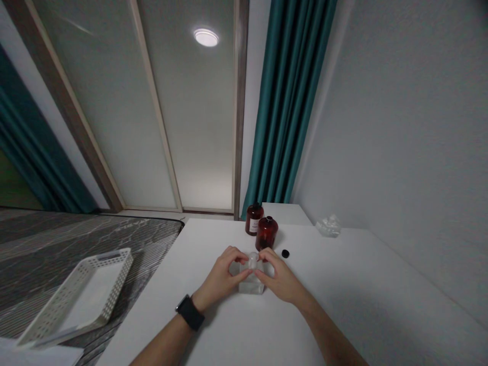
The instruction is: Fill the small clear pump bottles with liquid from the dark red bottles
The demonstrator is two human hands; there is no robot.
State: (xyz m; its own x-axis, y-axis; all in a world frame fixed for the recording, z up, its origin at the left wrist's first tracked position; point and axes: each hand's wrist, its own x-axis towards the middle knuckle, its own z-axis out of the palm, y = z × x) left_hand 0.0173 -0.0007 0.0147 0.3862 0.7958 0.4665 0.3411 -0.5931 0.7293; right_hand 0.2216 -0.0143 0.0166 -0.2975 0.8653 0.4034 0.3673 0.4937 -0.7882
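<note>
A square clear glass bottle stands upright on the white table. A small rounded clear piece sits at its top; whether it is a stopper or something else I cannot tell. My left hand, with a dark watch at the wrist, is closed around this piece from the left, thumb and fingers pinching. From the right my right hand pinches the same piece. Just beyond stand two amber bottles: one uncapped, one with a white label. A small black cap lies right of my right hand.
Crumpled clear plastic lies at the table's far right by the wall. A white box-like surface is behind the amber bottles. To the left, a white perforated basket rests on a grey patterned surface.
</note>
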